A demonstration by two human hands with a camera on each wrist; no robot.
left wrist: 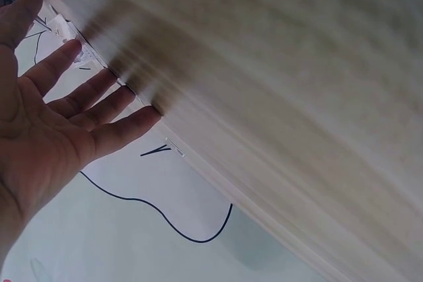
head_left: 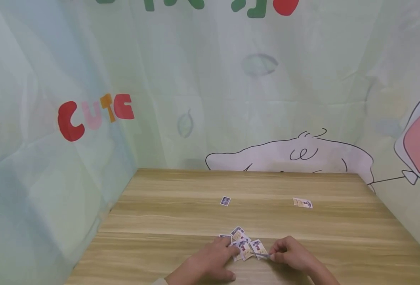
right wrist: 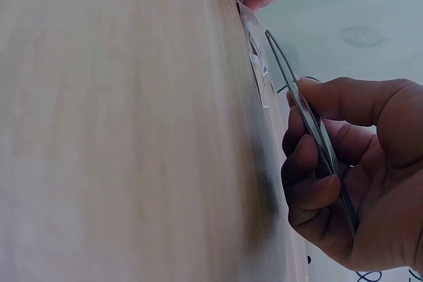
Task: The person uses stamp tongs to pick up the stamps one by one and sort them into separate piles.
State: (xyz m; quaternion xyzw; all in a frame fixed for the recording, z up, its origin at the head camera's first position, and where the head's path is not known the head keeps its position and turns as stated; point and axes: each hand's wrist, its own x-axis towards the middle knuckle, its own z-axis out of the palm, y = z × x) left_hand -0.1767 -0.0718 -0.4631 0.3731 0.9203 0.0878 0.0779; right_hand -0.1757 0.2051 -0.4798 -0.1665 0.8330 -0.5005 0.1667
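My right hand [head_left: 293,255] grips metal tweezers [right wrist: 318,133] between thumb and curled fingers. In the head view their tips lie over a small pile of printed stickers or cards [head_left: 245,250], overlapping one another on the wooden table. One printed piece [head_left: 258,248] sits at the pile's right side, close by the tweezers. My left hand [head_left: 210,259] rests at the pile's left, its fingertips covering part of several pieces. Seen from the left wrist, the left fingers [left wrist: 99,90] are extended and spread, touching down at the surface. Whether the tweezers pinch a piece is unclear.
Farther back on the wooden table [head_left: 181,190] lie a single small printed piece [head_left: 225,201] and, to the right, a pair of pieces side by side [head_left: 302,203]. A printed fabric curtain [head_left: 195,79] encloses the table's back and sides.
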